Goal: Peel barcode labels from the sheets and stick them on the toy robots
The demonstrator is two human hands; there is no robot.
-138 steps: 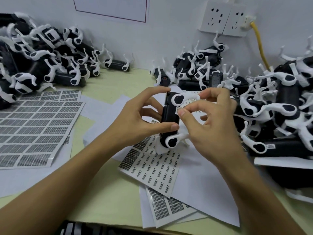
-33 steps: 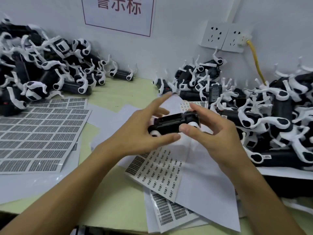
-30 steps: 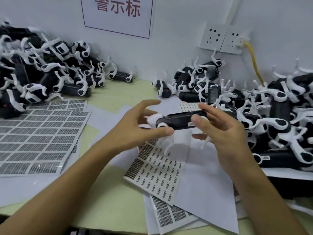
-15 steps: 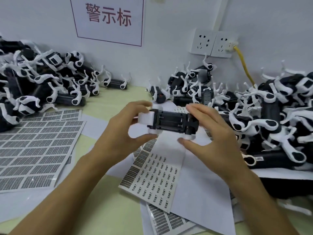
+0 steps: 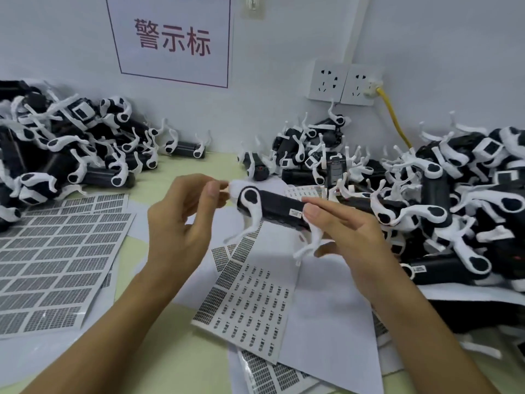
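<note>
Pale green tabletop (image 5: pixel 181 322) strewn with label sheets (image 5: pixel 250 302); at frame centre, the toy robot (image 5: pixel 272 210) hangs between both hands. Left hand (image 5: pixel 181 223) pinches its head end, right hand (image 5: pixel 346 234) curls round its rear. It looks light and rigid, with thin, fragile legs, so grip the black body.

Even, bright light; soft shadows; edges bowed, perhaps slightly blurred.

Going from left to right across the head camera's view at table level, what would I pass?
Left pile of toy robots → big barcode sheet → left hand → held toy robot → right hand → right pile of toy robots.
</note>
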